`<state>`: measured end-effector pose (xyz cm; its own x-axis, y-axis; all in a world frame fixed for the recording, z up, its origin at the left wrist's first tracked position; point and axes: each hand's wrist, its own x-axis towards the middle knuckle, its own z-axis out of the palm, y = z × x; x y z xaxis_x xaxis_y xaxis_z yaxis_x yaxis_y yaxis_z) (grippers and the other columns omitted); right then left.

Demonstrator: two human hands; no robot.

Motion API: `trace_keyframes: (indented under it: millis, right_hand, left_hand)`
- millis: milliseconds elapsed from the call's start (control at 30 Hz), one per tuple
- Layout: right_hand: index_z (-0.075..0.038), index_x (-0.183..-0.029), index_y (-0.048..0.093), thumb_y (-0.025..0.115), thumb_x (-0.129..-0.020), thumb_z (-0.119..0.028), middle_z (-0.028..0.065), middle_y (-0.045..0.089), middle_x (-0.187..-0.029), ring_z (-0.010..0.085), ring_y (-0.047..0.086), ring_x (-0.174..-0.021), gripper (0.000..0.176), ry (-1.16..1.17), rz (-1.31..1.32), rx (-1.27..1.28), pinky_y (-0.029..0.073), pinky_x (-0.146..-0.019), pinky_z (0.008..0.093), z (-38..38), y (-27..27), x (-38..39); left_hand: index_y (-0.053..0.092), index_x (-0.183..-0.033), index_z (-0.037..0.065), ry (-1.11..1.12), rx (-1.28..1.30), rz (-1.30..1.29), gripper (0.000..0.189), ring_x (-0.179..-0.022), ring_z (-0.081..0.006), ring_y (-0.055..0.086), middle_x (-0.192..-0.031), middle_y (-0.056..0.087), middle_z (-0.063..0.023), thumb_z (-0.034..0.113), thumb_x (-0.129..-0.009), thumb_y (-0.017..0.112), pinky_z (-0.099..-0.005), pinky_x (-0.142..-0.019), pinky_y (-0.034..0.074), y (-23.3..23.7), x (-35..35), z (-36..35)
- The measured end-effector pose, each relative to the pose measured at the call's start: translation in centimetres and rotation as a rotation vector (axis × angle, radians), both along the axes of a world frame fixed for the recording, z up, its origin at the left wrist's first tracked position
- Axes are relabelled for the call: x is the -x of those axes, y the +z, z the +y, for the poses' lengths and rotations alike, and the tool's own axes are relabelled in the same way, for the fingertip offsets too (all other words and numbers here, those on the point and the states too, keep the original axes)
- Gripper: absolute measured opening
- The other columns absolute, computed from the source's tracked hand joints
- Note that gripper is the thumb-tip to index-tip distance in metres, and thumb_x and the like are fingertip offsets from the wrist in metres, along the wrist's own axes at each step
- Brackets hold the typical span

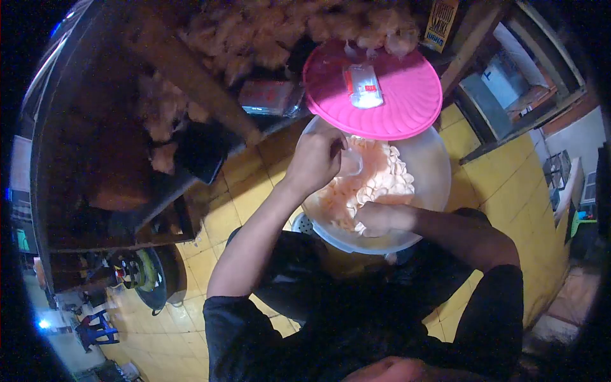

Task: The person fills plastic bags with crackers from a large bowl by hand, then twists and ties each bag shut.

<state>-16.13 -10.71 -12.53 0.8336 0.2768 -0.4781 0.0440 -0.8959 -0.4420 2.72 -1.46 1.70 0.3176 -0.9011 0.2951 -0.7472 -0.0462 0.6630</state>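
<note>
A large translucent tub (pixel 436 159) stands between the person's knees, with many small pale round pieces (pixel 388 175) inside. My left hand (pixel 318 159) is at the tub's upper left, its fingers closed round a small clear plastic bag (pixel 350 163). Deep among the pale pieces rests my right hand (pixel 377 218), its fingertips hidden by them. A pink round lid (pixel 407 95) lies over the tub's far edge, with a clear packet (pixel 365 87) bearing a red label on it.
Beyond the lid, a wooden rack or table (pixel 219 105) holds heaps of bagged goods (pixel 248 32) and a clear-wrapped package (pixel 267 95). A yellow box (pixel 441 24) stands at the top. Left lie a dark pan (pixel 167 277) and a blue stool (pixel 98 330).
</note>
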Motion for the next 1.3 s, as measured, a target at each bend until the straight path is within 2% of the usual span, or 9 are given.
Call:
trace_keyframes:
  millis: [133,300,400,467,733,800,900,1233,1300]
  right_hand:
    - [-0.002,-0.085,0.069,0.065,-0.077,-0.012,0.0158,0.069,-0.081,0.0289,0.065,-0.069,0.013,0.012,-0.116,-0.135,0.05,-0.059,0.0404,-2.6,9.1,-2.1]
    - [0.002,-0.103,0.066,0.061,-0.088,-0.007,0.0092,0.07,-0.09,0.0165,0.068,-0.084,0.018,-0.365,-0.374,-0.836,0.055,-0.074,0.0326,-7.4,15.6,-1.6]
    - [0.003,-0.108,0.064,0.059,-0.091,-0.005,0.0066,0.068,-0.095,0.0149,0.066,-0.091,0.019,-0.767,-0.333,-1.092,0.056,-0.077,0.0307,-7.6,17.3,-1.8]
    - [0.004,-0.111,0.062,0.059,-0.09,-0.005,0.0078,0.068,-0.098,0.016,0.066,-0.091,0.022,-0.917,-0.385,-1.237,0.055,-0.078,0.03,-7.7,16.3,-2.4]
    - [0.005,-0.111,0.059,0.059,-0.09,-0.006,0.0135,0.067,-0.101,0.0199,0.067,-0.089,0.024,-0.742,-0.394,-1.021,0.055,-0.079,0.0327,-7.5,14.1,-2.9]
    - [0.003,-0.113,0.056,0.062,-0.087,-0.003,0.0152,0.065,-0.101,0.0204,0.064,-0.094,0.027,-0.618,-0.632,-0.536,0.051,-0.083,0.0343,-7.2,14.1,-2.5]
    - [0.003,-0.104,0.057,0.065,-0.081,-0.001,0.0243,0.065,-0.103,0.0375,0.067,-0.093,0.025,-0.757,-0.602,-0.398,0.054,-0.078,0.0415,-6.0,14.9,-2.4]
    - [0.005,-0.099,0.052,0.063,-0.081,0.003,0.0246,0.066,-0.079,0.042,0.068,-0.083,0.021,-0.71,-0.747,-0.287,0.054,-0.069,0.0454,-4.0,16.0,-2.7]
    - [0.008,-0.1,0.049,0.061,-0.083,0.001,0.0251,0.066,-0.079,0.0419,0.069,-0.08,0.022,-0.771,-0.659,-0.11,0.054,-0.068,0.0451,-4.0,14.6,-3.1]
  left_hand:
    - [0.064,-0.089,-0.002,0.014,0.077,0.038,0.02,-0.068,-0.0242,0.069,-0.081,0.065,-0.0165,-0.012,-0.075,0.053,-0.0352,-0.062,0.053,-1.2,-0.7,0.0]
    - [0.063,-0.1,-0.005,0.034,-0.086,0.083,0.024,-0.063,-0.0223,0.069,-0.085,0.066,-0.0146,-0.011,-0.081,0.05,-0.032,-0.06,0.055,-0.2,0.0,0.1]
    - [0.058,-0.115,-0.007,0.034,-0.155,0.383,0.03,-0.071,-0.0212,0.07,-0.093,0.068,-0.0134,-0.006,-0.087,0.048,-0.0315,-0.064,0.057,-0.4,1.2,-0.5]
    - [0.058,-0.117,-0.008,-0.052,-0.093,0.961,0.032,-0.08,-0.0203,0.069,-0.094,0.067,-0.0161,0.001,-0.087,0.052,-0.0325,-0.07,0.057,0.0,1.9,-1.1]
    - [0.055,-0.129,-0.003,-0.024,-0.038,1.041,0.038,-0.085,-0.0174,0.067,-0.102,0.068,-0.0113,0.017,-0.098,0.056,-0.0296,-0.071,0.056,0.5,2.7,-1.4]
    - [0.06,-0.125,-0.001,0.011,0.023,0.927,0.035,-0.081,-0.016,0.068,-0.102,0.069,-0.01,0.021,-0.098,0.058,-0.0263,-0.063,0.055,-0.7,2.6,-1.6]
    - [0.065,-0.118,-0.003,0.056,0.005,0.893,0.026,-0.076,-0.0146,0.068,-0.1,0.069,-0.0125,0.01,-0.096,0.059,-0.0237,-0.057,0.054,-0.6,3.2,-1.5]
    - [0.064,-0.121,-0.002,0.065,0.114,0.742,0.03,-0.076,-0.0162,0.07,-0.097,0.072,-0.012,0.008,-0.093,0.062,-0.0253,-0.057,0.054,-1.1,3.6,-1.4]
    - [0.063,-0.122,-0.001,-0.033,-0.086,0.734,0.033,-0.074,-0.0155,0.07,-0.093,0.072,-0.0115,0.009,-0.091,0.064,-0.0286,-0.06,0.054,-0.3,3.8,-1.1]
